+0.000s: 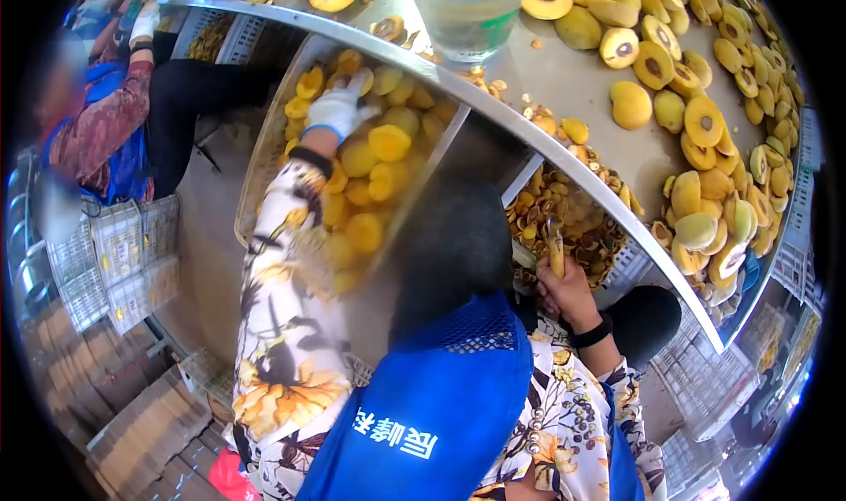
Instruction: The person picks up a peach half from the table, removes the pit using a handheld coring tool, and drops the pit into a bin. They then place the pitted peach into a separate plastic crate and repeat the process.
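Note:
My left hand [339,113], in a white glove, reaches over a pale crate [256,179] of yellow stone-fruit halves [388,144]. Its fingers look spread on or just above the fruit, with nothing visible in its grasp. Low under the metal table's edge, my bare right hand [564,289] is closed around a small pitting tool [555,250]. The tool has a yellowish handle and a narrow metal end pointing up. Just beyond it lies a heap of brown and yellow fruit scraps [564,206] in a bin below the table.
Many halved fruits [705,122], some with brown stones, cover the metal table [573,78]. A clear container of liquid [467,21] stands near its rim. At left sits another person [106,131] with a gloved hand. White crates [115,250] and cardboard [150,430] lie around.

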### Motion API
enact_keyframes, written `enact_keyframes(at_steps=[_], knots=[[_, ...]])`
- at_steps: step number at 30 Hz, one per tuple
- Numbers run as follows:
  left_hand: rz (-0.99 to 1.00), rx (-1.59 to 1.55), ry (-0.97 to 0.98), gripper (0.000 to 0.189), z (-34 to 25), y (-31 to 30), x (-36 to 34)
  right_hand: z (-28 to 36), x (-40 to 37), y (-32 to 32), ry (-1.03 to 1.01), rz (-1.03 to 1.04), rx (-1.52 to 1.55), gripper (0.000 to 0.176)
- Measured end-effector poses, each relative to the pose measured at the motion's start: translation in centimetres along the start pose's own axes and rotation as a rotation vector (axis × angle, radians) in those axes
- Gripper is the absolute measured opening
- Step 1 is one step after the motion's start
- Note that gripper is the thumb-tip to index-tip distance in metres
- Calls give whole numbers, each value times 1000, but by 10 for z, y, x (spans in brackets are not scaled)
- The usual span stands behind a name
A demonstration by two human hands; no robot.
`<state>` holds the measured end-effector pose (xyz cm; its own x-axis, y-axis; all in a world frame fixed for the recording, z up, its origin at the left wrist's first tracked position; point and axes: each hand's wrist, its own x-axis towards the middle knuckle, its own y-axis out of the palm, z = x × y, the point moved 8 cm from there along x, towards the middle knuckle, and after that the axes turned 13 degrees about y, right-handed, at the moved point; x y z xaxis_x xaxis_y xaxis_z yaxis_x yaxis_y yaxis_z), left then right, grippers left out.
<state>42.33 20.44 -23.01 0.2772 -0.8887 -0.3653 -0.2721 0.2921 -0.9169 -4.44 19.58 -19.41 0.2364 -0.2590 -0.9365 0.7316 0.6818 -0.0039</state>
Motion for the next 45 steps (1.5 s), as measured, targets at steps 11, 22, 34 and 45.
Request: enact_keyframes(at_steps=[11,22,34,45], knots=[[35,36,-85,59,105,42,86,5,1,-4,9,-77,-123,10],[-147,-995,363,20,-167,-135,-50,42,-52,-14,-322,-296,-350,27],[-103,133,606,39,-434,-111,81,28,-122,-61,-591,-471,-154,35],[42,-2044,229,48,-401,-75,-57,51,-155,-98,-719,-743,-226,30]])
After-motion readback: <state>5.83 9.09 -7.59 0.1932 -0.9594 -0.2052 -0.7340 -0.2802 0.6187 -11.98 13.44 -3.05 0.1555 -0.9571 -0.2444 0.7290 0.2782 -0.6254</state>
